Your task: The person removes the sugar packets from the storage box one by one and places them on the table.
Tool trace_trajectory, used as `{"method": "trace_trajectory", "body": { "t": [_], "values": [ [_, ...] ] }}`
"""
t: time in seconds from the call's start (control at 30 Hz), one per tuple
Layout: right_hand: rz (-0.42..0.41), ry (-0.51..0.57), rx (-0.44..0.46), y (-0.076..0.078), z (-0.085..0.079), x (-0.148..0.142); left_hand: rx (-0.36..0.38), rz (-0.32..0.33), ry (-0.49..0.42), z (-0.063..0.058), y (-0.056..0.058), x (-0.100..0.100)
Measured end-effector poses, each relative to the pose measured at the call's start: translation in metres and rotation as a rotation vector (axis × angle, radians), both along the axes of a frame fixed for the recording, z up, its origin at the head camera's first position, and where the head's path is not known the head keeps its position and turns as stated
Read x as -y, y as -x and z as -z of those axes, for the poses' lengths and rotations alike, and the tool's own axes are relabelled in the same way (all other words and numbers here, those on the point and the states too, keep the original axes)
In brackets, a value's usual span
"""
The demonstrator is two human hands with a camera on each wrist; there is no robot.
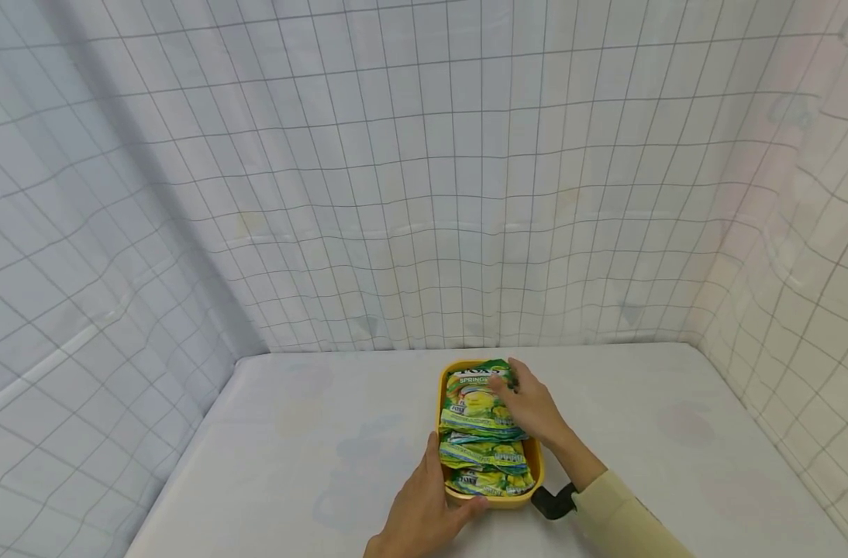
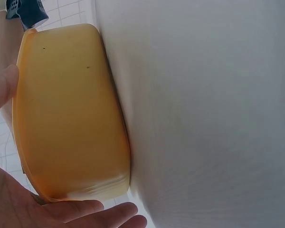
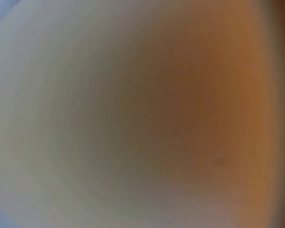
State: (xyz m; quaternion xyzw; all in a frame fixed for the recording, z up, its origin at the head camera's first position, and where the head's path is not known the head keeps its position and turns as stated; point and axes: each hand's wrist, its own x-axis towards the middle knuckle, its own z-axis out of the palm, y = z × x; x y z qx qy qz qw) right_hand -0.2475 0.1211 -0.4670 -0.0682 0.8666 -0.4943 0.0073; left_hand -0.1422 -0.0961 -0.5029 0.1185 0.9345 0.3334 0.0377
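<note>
A yellow plastic tub (image 1: 440, 403) stands on the white surface, holding several green and yellow Fox's candy packets (image 1: 483, 457) laid in overlapping layers. My left hand (image 1: 418, 508) rests at its near left corner. In the left wrist view the thumb touches the rim and the fairly straight fingers lie along the end wall of the tub (image 2: 71, 114). Over the far right side, my right hand (image 1: 532, 403) holds the top candy packet (image 1: 471, 399) by its right edge, thumb on its face; its other fingertips are partly hidden. The right wrist view is a beige and orange blur.
A black strap-like piece (image 1: 555, 502) hangs by the right wrist, close to the tub's near right corner. White table covering (image 1: 312, 449) spreads on both sides of the tub. A white grid-patterned curtain (image 1: 466, 194) rises behind and at both sides.
</note>
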Motion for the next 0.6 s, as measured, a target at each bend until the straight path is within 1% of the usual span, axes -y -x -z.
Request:
{"method": "trace_trajectory", "body": {
  "t": [0.27, 0.4, 0.6],
  "values": [
    [0.056, 0.051, 0.019, 0.0007, 0.0014, 0.0026, 0.018, -0.003, -0.011, -0.0008, -0.0005, -0.0005],
    [0.069, 0.073, 0.016, 0.0007, 0.0021, 0.0044, 0.024, -0.003, -0.016, -0.0012, -0.0010, -0.0006],
    [0.067, 0.056, -0.009, 0.0014, 0.0032, 0.0046, 0.027, -0.005, -0.019, -0.0005, -0.0006, -0.0008]
  ]
}}
